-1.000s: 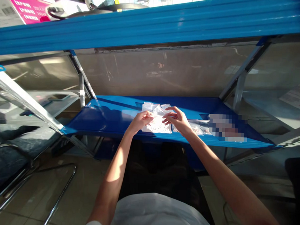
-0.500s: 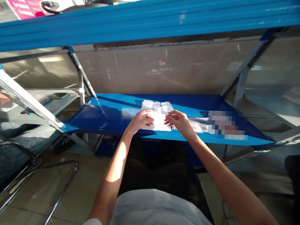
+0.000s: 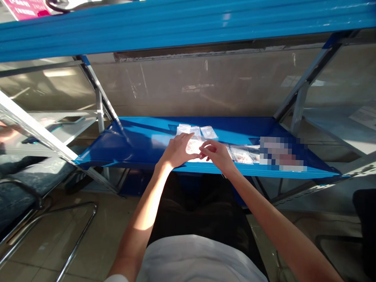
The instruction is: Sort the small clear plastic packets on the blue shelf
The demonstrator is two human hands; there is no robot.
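1 head camera is looking forward and steeply down from above grey shirt. Lower blue shelf is lying mid-view, within reach of left hand and right hand. Upper blue shelf is crossing top, closer to lens.

"2024" — on the pink box

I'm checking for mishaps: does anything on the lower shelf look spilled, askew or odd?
Nothing looks plainly spilled or damaged. Beyond the right hand, one small bag lies slanted, out of line with its neighbors. At the shelf's right end, a pixelated patch hides what lies there.
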